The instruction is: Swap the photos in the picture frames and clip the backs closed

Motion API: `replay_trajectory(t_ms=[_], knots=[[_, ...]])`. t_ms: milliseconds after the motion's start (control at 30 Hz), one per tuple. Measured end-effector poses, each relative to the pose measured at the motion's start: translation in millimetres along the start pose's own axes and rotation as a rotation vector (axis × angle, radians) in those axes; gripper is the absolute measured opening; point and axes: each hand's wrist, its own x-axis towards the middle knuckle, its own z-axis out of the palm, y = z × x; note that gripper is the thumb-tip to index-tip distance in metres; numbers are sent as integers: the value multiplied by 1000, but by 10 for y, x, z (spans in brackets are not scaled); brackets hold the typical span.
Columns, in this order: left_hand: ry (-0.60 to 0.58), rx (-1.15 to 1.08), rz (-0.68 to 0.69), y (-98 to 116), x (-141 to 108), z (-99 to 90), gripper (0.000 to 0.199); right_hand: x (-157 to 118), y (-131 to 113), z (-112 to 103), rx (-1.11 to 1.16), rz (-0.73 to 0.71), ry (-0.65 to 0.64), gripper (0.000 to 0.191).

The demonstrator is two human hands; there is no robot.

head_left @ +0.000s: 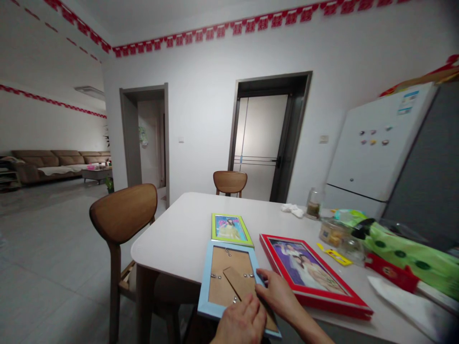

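A light blue picture frame [205,286] lies face down at the table's near edge, its brown backing board [218,260] and fold-out stand [236,284] showing. Small metal clips [215,276] sit along the inner edges. My left hand [242,321] is bent over the lower part of the frame, fingers together close to the bottom clip; its fingertips are partly hidden. At the right edge my right hand [278,292] grips the frame, its fingers curled near the right clip. A green picture frame [245,234] with a photo lies face up just beyond the blue one.
A large red picture frame [301,297] lies face up to the right on the white table [172,229]. Farther right are a glass jar [313,205], a plastic tub [332,231], a yellow packet [339,257] and a green bag [405,248]. Wooden chairs [124,215] stand left and behind.
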Motion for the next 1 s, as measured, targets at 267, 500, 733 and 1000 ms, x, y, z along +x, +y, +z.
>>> replay_trajectory(t_ms=[267, 500, 733, 1000], knots=[[-501, -326, -262, -216, 74, -542, 52, 44, -46, 21, -149, -72, 22, 38], [-550, -441, -553, -682, -212, -819, 49, 182, -119, 36, -245, -108, -16, 24], [-490, -526, -522, -721, -225, -873, 38, 220, -175, 108, -371, -85, 14, 22], [-470, -538, -549, -697, -231, -903, 34, 151, -395, 183, -317, -211, 49, 27]])
